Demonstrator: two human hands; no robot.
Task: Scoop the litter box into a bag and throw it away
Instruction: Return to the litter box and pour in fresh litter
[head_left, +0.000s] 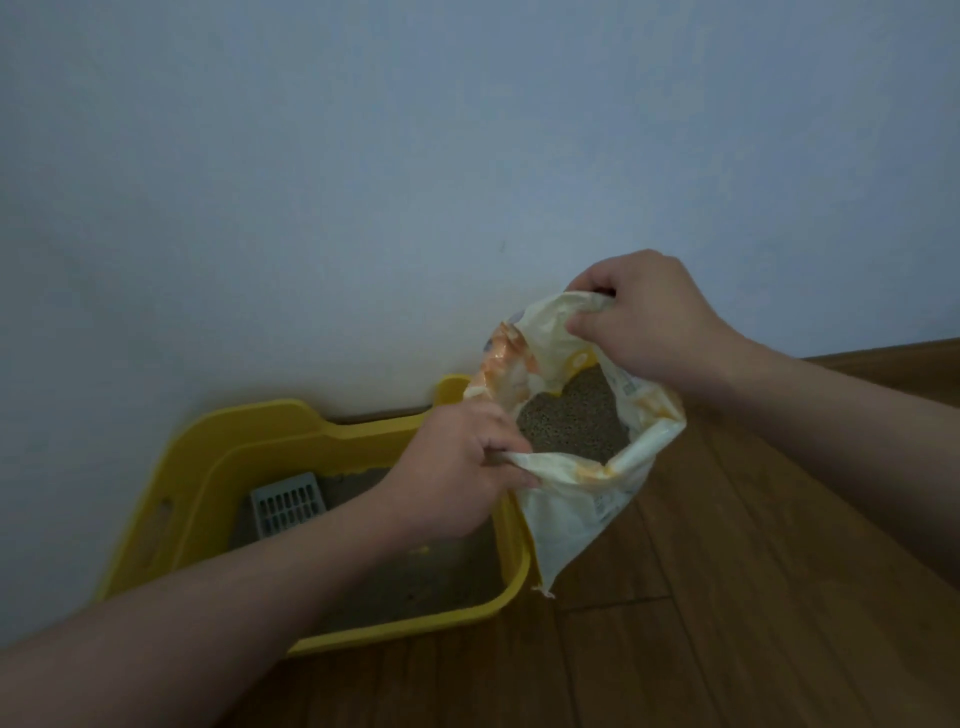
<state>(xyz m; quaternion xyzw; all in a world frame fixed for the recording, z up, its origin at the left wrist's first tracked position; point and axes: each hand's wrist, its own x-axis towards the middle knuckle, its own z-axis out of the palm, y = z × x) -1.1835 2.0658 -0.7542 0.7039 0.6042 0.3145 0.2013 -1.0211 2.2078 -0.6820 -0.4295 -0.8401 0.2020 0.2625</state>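
Yellow litter box (171, 467) held litter and one grey scoop (287, 504); one bag (571, 499) — grey granules inside — was gripped open by left hand (457, 467) and right hand (649, 322)

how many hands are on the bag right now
2. The left hand grips the near rim of the bag, above the yellow litter box; the right hand grips the far rim, nearer the wall.
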